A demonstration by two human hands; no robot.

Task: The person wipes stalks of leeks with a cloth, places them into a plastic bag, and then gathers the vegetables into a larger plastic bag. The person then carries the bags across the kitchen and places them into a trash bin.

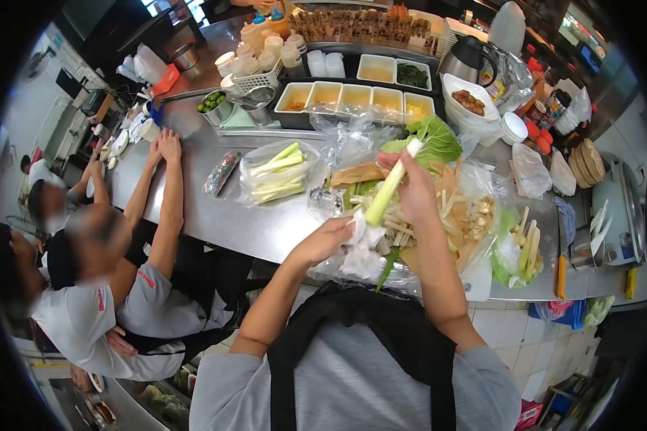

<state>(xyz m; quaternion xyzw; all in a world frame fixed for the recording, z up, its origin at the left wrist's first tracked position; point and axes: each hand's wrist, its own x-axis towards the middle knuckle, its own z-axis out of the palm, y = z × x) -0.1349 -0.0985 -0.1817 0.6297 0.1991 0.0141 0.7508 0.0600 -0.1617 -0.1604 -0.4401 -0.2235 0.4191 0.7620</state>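
My right hand [415, 188] is closed around a thick pale green vegetable stalk [388, 192] with a whitish upper end, held at a slant over the counter. My left hand [322, 243] is closed on a crumpled white paper towel [361, 251], which touches the stalk's lower end. Below them is a heap of pale trimmings [449, 208] on brown paper and clear plastic. A green leaf [438, 136] lies behind the stalk's top. To the left, a clear plastic bag [248, 169] holds several similar stalks.
White tubs of food [295, 97] line the counter's back. On the right are more green stalks [528, 248], a yellow-handled knife [561, 276] and a thermal jug [467, 59]. Co-workers stand at left, one person's hands [167, 146] resting on the steel counter [208, 219].
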